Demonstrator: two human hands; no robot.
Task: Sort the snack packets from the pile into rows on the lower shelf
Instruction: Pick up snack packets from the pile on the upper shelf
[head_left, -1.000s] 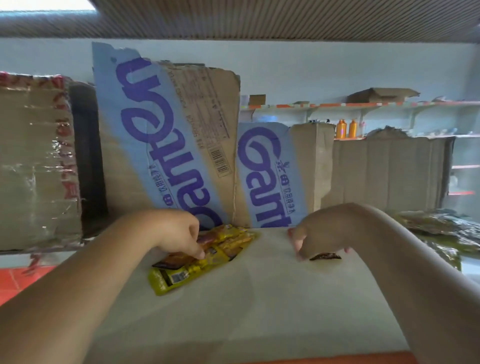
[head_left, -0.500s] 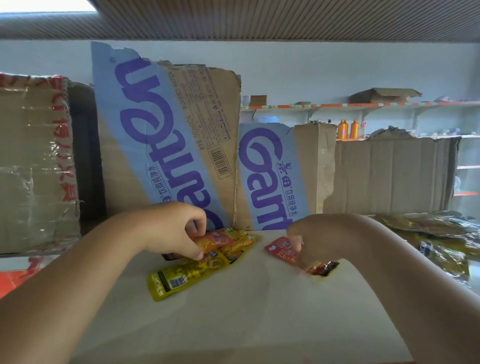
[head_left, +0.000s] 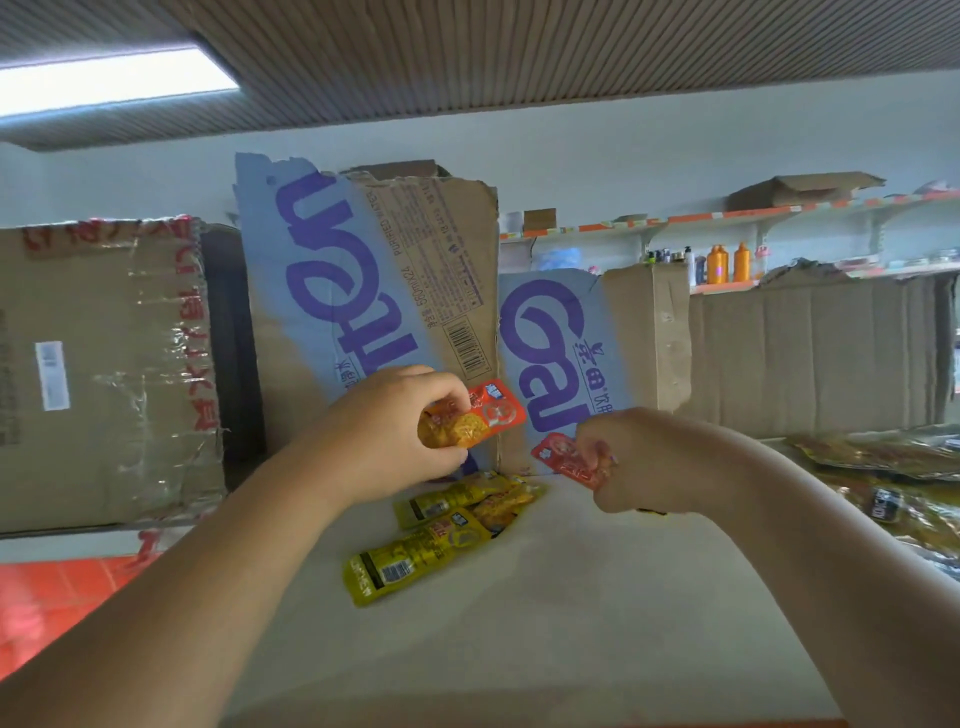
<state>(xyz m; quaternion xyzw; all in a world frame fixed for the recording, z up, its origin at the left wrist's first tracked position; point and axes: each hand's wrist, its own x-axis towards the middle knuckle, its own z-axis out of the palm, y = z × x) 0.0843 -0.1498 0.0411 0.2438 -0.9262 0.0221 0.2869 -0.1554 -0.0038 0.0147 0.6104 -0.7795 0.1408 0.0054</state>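
Left hand: centre of frame, raised off the shelf surface. Fingers curled, thumb and fingertips pinching one orange packet by its lower end; the packet tilts up to the right, in front of the blue-printed carton.

Right hand: right of centre, just above the shelf. Fingers curled tight, gripping a red packet that sticks out to the left of the fist.

Yellow packets: several, overlapping, flat on the shelf below and between the two hands, at the foot of the carton; exact count unclear.

Snack pile: right edge of frame, loose clear-wrapped packets heaped on the same shelf, well apart from the yellow packets.

Backing, across mid-frame: taped brown box at left, second blue-printed carton at centre, plain cardboard sheet at right.

Upper right: two orange bottles on a far wall shelf.
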